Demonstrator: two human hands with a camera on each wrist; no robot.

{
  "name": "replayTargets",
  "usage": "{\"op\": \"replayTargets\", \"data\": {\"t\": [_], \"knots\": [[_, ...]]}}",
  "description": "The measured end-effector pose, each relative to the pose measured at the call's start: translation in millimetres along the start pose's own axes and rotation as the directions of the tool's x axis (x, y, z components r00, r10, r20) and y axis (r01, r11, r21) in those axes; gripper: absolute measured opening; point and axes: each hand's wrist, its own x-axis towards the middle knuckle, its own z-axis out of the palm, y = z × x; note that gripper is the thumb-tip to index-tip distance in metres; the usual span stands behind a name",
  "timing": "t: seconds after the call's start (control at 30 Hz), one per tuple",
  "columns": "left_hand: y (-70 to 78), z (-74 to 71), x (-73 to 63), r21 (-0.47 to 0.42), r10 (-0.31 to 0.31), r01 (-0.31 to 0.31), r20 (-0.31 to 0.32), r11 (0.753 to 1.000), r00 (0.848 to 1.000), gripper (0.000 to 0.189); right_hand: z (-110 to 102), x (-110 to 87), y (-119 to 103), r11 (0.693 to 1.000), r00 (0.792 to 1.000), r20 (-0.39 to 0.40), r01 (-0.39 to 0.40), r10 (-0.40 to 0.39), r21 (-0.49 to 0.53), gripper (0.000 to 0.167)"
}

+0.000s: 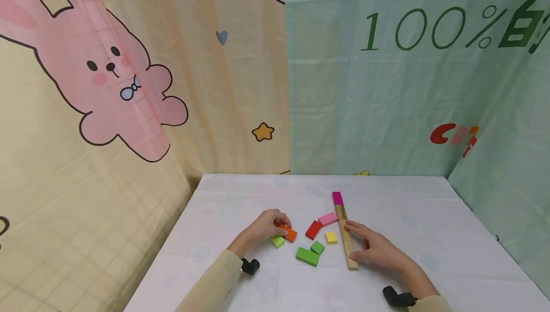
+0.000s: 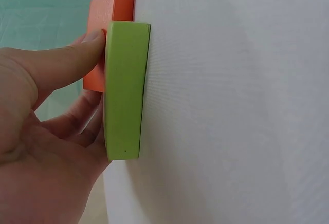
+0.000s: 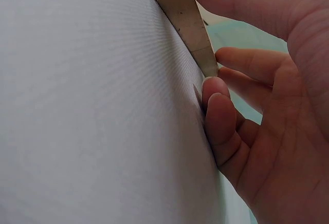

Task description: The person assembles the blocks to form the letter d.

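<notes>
My left hand (image 1: 265, 226) pinches an orange block (image 1: 290, 234) between thumb and fingers. A lime-green block (image 1: 277, 242) lies right against it; in the left wrist view this lime-green block (image 2: 125, 93) stands in front of the orange one and hides part of it. My right hand (image 1: 379, 251) rests its thumb and fingertips along the right side of a long bare-wood strip (image 1: 348, 247), fingers extended. At the strip's far end sits a magenta block (image 1: 337, 198), in line with it. The right wrist view shows the thumb on the wood strip (image 3: 187, 23).
Between the hands lie a red block (image 1: 313, 229), a yellow block (image 1: 331, 238), a small green block (image 1: 317, 247) and a longer green block (image 1: 307, 256). A pink block (image 1: 328, 219) reaches the strip's left side. Printed curtains (image 1: 232, 87) surround the white table (image 1: 399, 202).
</notes>
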Motion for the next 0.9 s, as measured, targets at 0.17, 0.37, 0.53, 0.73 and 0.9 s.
{"op": "replayTargets", "data": {"t": [0.17, 0.37, 0.53, 0.73, 0.9], "knots": [[1.1, 1.0, 0.1, -0.043, -0.003, 0.004, 0.032, 0.999, 0.999, 0.018, -0.3, -0.8, 0.2, 1.0, 1.0, 0.001, 0.017, -0.017, 0.003, 0.086], [1.6, 1.2, 2.6, -0.075, -0.005, 0.007, 0.035, 0.997, 0.999, 0.017, 0.0, 0.2, 1.3, 1.0, 1.0, -0.003, 0.004, -0.004, 0.007, 0.086], [1.9, 1.4, 4.8, -0.087, 0.002, 0.001, 0.036, 0.996, 0.999, 0.017, 0.0, 1.3, 2.4, 1.0, 1.0, -0.007, 0.009, -0.009, 0.003, 0.086], [3.3, 2.4, 6.5, -0.096, -0.002, 0.005, 0.034, 0.995, 0.999, 0.016, -0.2, 0.9, 1.9, 1.0, 1.0, -0.002, 0.019, -0.019, 0.0, 0.085], [5.9, 3.7, 7.0, -0.095, 0.012, -0.009, 0.037, 0.995, 0.999, 0.013, -0.4, 0.8, 1.9, 1.0, 1.0, 0.001, 0.025, -0.025, -0.002, 0.085]]}}
